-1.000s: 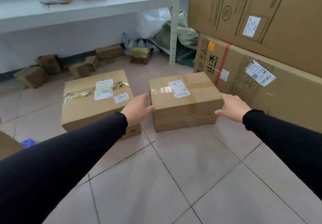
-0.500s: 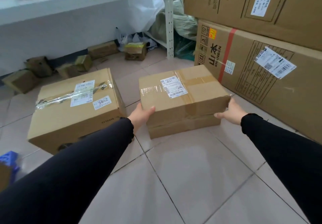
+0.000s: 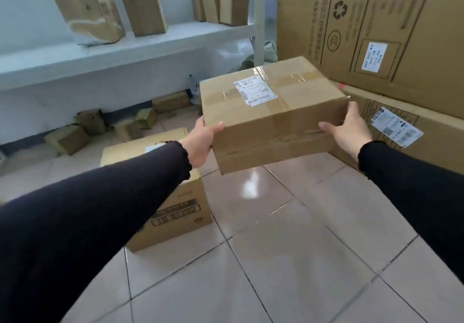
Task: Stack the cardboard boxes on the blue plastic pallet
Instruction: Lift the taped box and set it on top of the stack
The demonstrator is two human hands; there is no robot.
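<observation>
A taped cardboard box (image 3: 271, 111) with a white label on top hangs in the air above the tiled floor. My left hand (image 3: 200, 141) grips its left side and my right hand (image 3: 349, 131) grips its right side. A second cardboard box (image 3: 175, 212) with a printed side stands on the floor below and to the left, partly hidden by my left sleeve. The blue pallet is out of view.
Two very large cartons (image 3: 391, 31) are stacked at the right. A white shelf (image 3: 125, 46) at the back carries several small boxes. Several small crumpled boxes (image 3: 67, 139) lie along the wall under it. Tiled floor (image 3: 288, 260) lies in front.
Both hands closed on the labelled box and lifted it off the floor to about chest height. The view tilted up, and the other box stayed on the floor.
</observation>
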